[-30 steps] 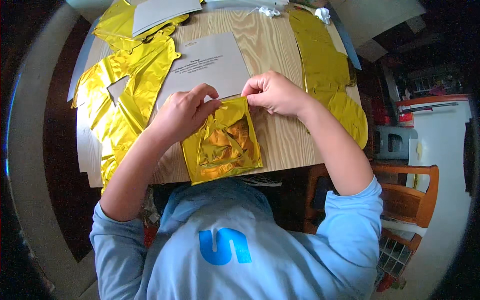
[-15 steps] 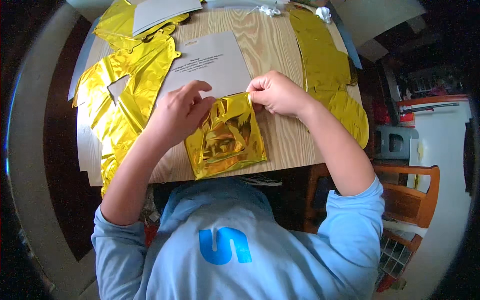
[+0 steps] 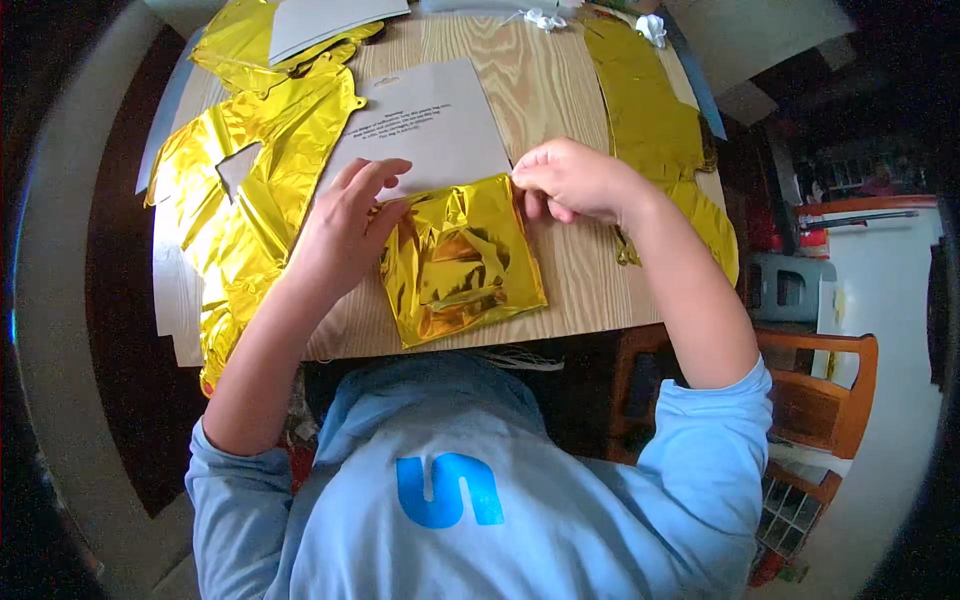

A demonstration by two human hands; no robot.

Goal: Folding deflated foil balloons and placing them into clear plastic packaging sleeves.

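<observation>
A gold foil balloon (image 3: 465,260), folded into a flat, creased square, lies near the front edge of the wooden table. My right hand (image 3: 570,182) pinches its far right corner between thumb and fingertips. At the opposite far corner is my left hand (image 3: 350,215), its thumb against the foil and its index finger raised apart from the thumb. The undersides of the left fingers are partly hidden. Just beyond the folded foil lies a grey-white card (image 3: 425,125) with small print and a hang hole.
Flat, uninflated gold foil balloons lie on the table's left (image 3: 275,150) and right (image 3: 645,110). Pale cards (image 3: 325,25) rest on foil at the far left. Two white crumpled bits (image 3: 541,19) sit along the far edge. A wooden chair (image 3: 840,390) stands at the right.
The folded foil has shifted slightly right and away from me, lying flatter and wider. My right hand has moved a little right with its corner; the left thumb has drawn back toward the left corner.
</observation>
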